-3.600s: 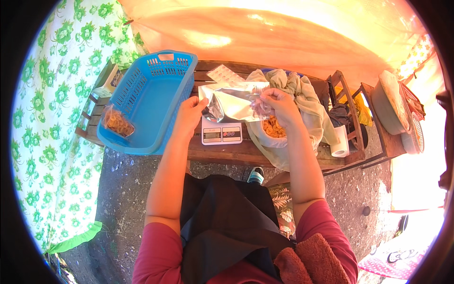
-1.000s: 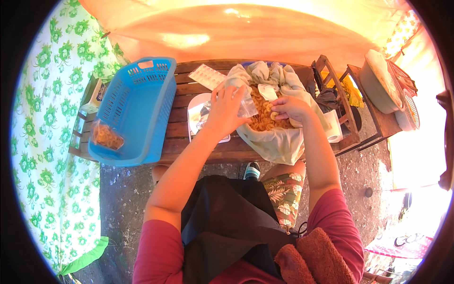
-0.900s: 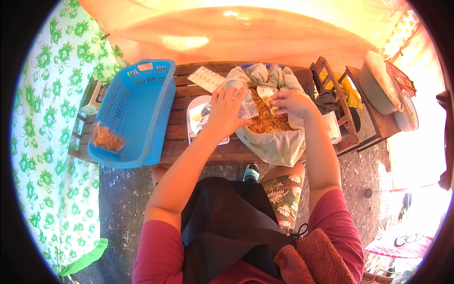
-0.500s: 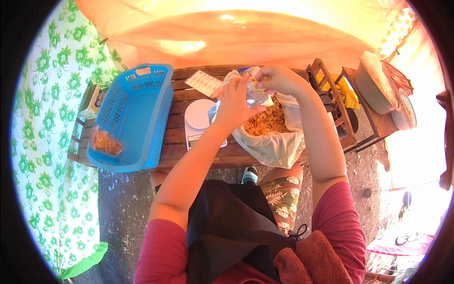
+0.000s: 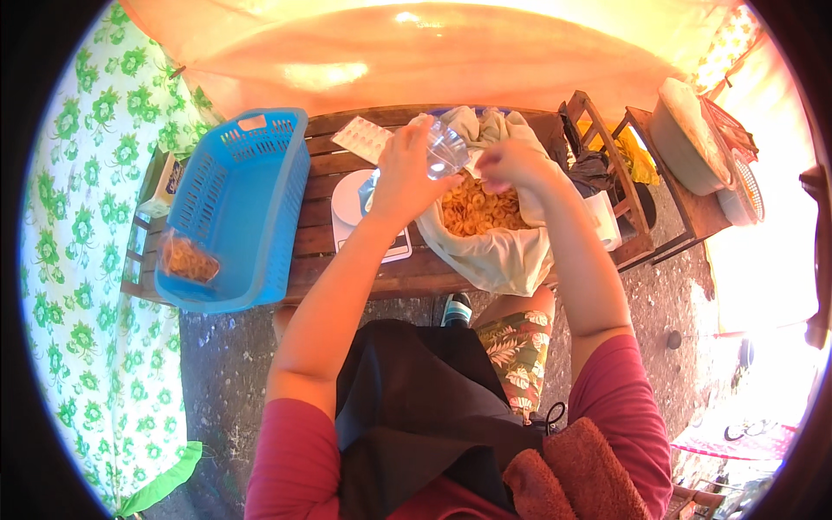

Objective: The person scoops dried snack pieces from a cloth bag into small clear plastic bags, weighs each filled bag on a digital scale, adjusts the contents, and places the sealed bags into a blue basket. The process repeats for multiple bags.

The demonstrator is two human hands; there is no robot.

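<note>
My left hand [image 5: 406, 169] is closed around a clear plastic bag [image 5: 446, 152], holding its open mouth up over the table. To the right of it, my right hand [image 5: 517, 166] hangs over a heap of thin orange-brown chips [image 5: 485, 206], its fingers bent downward. Motion blurs those fingertips, so what they hold, if anything, does not show. The chips lie in a container lined with cream cloth [image 5: 494, 264]. Partly behind my left wrist sits a white kitchen scale [image 5: 349, 198], with a bluish-white item at its edge.
A blue plastic basket [image 5: 282, 234] stands at the left with one filled bag of chips [image 5: 188, 260] inside. A patterned sheet [image 5: 361, 139] lies on the slatted wooden table [image 5: 325, 186]. At the right are a wooden rack [image 5: 637, 212], a white roll [image 5: 604, 221] and a tub [image 5: 689, 147].
My right hand has come away from the bag, moving right and down to the chips. The left hand has shifted slightly left with the bag. The whole view has shifted a little.
</note>
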